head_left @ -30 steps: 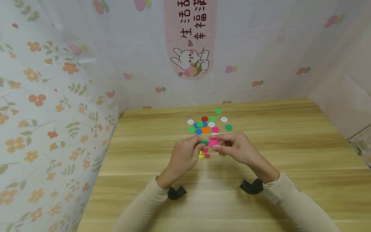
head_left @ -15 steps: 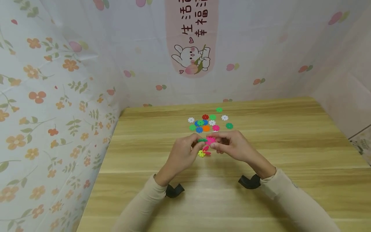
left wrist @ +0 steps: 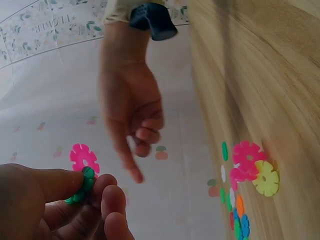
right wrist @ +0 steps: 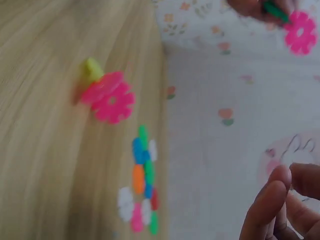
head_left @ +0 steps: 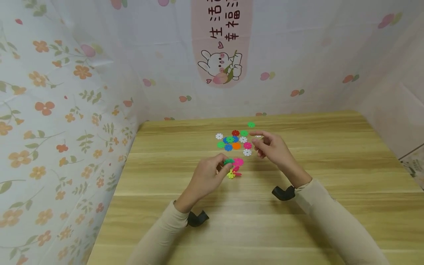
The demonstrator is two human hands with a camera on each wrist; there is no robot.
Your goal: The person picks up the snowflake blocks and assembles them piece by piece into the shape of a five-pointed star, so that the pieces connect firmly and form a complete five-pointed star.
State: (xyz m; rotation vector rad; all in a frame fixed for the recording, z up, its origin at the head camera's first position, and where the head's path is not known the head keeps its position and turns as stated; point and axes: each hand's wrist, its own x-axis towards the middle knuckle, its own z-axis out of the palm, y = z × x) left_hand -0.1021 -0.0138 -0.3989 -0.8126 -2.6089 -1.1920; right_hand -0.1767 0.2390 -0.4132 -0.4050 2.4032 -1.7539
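My left hand (head_left: 207,175) pinches a green snowflake disc (head_left: 228,161) between thumb and index finger. A pink snowflake disc (left wrist: 84,157) is joined to the green one and sticks out past the fingertips. Below them on the table stands a small joined piece of pink discs (left wrist: 247,156) and a yellow disc (head_left: 231,175). My right hand (head_left: 273,149) hovers at the right side of the loose discs, index finger stretched out, nothing held. A loose pink disc (head_left: 247,145) and a white disc (head_left: 247,152) lie just left of its fingertips.
Several loose discs lie farther back, among them a red disc (head_left: 235,133), an orange disc (head_left: 236,146) and a blue disc (head_left: 228,147). Behind the wooden table (head_left: 165,162) hangs a printed cloth (head_left: 159,55). Black straps (head_left: 283,193) sit at the wrists.
My right hand has let go of the pink disc and moved right and back toward the loose discs. My left hand keeps hold of the joined green and pink discs.
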